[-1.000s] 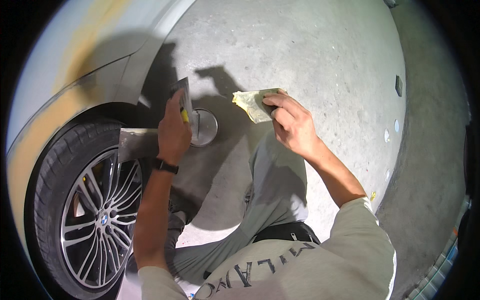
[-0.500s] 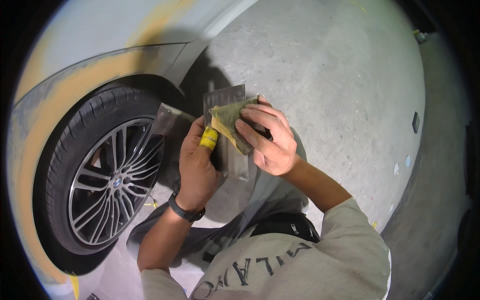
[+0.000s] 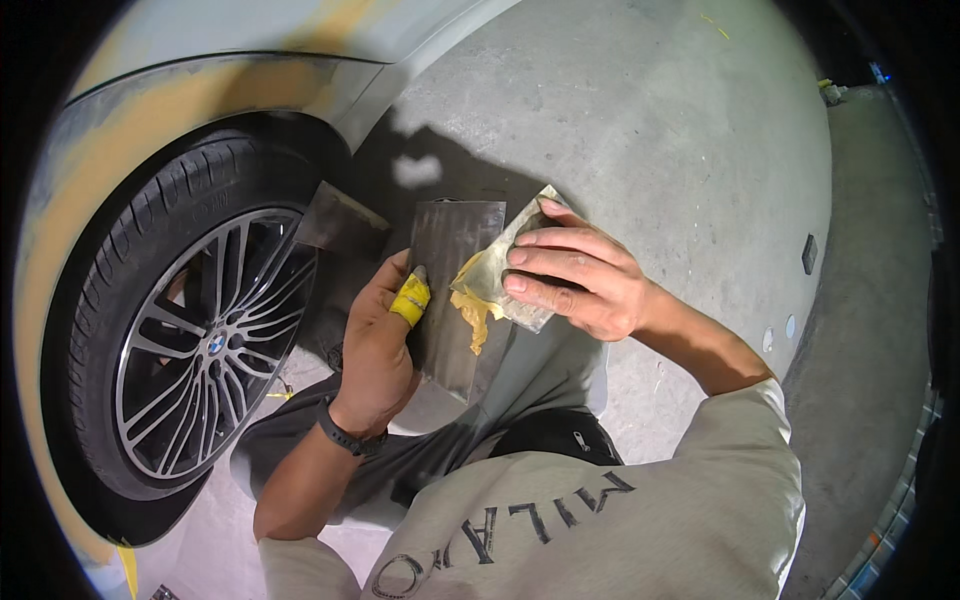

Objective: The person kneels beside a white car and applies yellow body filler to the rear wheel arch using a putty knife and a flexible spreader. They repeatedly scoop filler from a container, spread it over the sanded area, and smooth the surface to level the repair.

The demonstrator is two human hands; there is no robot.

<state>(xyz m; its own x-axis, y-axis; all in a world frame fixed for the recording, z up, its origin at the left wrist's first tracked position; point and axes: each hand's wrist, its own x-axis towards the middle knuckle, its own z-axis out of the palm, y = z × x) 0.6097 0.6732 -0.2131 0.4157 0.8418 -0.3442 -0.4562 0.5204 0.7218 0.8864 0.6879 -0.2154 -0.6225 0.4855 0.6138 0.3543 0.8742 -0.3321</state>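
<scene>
Yellow-tan paste sits in a ragged lump near the centre of the head view, on the right part of a dark flat plate and touching the lower left corner of a pale, smeared spreader. The left hand, left of centre, pinches the plate at its left edge, the thumb, wrapped in yellow tape, lying over the upper face. The right hand, right of centre, has its grip pressed together on the spreader, fingers laid across its face; the spreader is tilted over the plate. A second dark blade juts out to the upper left of the left hand; whether that hand holds it too, I cannot tell. A spoked wheel fills the left of the frame, beneath a grey car panel with yellowish patches at the upper left. Grey floor spreads across the upper right.
</scene>
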